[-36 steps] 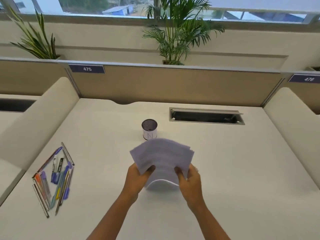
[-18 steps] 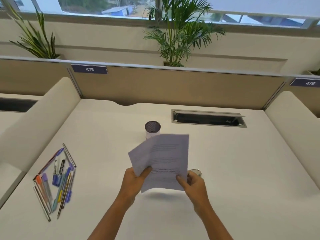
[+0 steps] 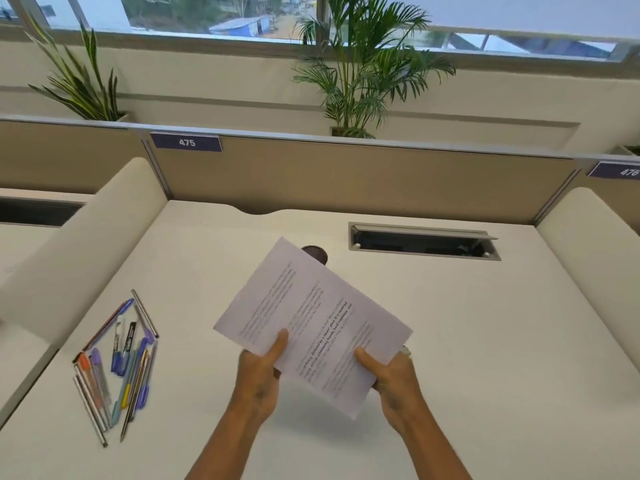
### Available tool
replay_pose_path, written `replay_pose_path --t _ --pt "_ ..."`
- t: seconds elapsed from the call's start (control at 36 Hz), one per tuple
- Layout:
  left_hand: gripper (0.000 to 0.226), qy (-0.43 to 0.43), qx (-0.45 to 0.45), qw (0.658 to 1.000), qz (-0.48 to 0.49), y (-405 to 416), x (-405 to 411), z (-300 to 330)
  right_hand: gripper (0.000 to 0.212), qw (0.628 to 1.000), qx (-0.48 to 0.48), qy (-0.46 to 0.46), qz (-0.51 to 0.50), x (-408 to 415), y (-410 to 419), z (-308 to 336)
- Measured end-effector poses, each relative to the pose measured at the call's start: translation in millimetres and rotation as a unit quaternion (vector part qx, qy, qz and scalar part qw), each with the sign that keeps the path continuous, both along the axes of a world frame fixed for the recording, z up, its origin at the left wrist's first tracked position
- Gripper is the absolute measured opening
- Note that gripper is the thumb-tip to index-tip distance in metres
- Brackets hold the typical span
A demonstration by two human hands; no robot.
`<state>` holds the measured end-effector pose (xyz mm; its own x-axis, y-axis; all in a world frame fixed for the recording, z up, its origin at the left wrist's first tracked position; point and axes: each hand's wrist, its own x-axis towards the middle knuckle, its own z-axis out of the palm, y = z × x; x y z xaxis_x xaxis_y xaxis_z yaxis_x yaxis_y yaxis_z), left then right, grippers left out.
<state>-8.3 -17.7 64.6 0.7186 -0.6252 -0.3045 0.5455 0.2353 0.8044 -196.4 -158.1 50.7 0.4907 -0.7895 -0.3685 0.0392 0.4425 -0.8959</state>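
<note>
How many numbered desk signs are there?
2: sign 475 at the partition's left end; sign 476 at the right edge, partly cut off. Others may be hidden.

We see white sheets of paper [image 3: 311, 320] printed with black text, a cream tabletop [image 3: 485, 341], blue, purple, orange and grey pens [image 3: 117, 362], and a navy label [image 3: 187, 142] with white digits.

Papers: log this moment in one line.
left hand: grips papers | right hand: grips papers | papers: tilted, off desk | pens: loose, left side
</note>
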Motion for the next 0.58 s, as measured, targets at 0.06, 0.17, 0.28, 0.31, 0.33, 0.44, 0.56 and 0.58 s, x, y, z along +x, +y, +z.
replay_pose_path --t 0.06,0.17,0.28,0.31,0.33,0.44,0.56,0.58 --pt "0.045 0.001 0.0 1.0 0.015 10 28 -2 0.043 0.999 -0.033 0.039 -0.008 -6 -9 7" --pt "0.052 -0.114 0.05 0.989 -0.077 32 77 4 0.029 0.989 -0.082 0.126 -0.005 -16 -30 14" --pt "0.063 -0.213 0.099 0.961 -0.145 36 87 16 0.022 0.982 -0.145 0.123 -0.018 -13 -38 21" --pt "0.062 -0.231 0.11 0.956 -0.143 33 85 17 0.02 0.98 -0.159 0.117 -0.024 -12 -36 23" --pt "0.058 -0.243 0.121 0.953 -0.133 31 83 17 0.02 0.979 -0.169 0.107 -0.028 -11 -33 23" --pt "0.03 -0.243 0.167 0.952 -0.079 27 73 2 0.007 0.977 -0.197 0.071 -0.038 -8 -20 8" --pt "0.007 -0.223 0.246 0.938 -0.098 36 60 -40 0.027 0.969 -0.218 0.111 -0.021 -8 -7 -24" --pt "0.006 -0.223 0.266 0.931 -0.11 40 56 -49 0.031 0.968 -0.218 0.122 -0.009 -8 -4 -30"
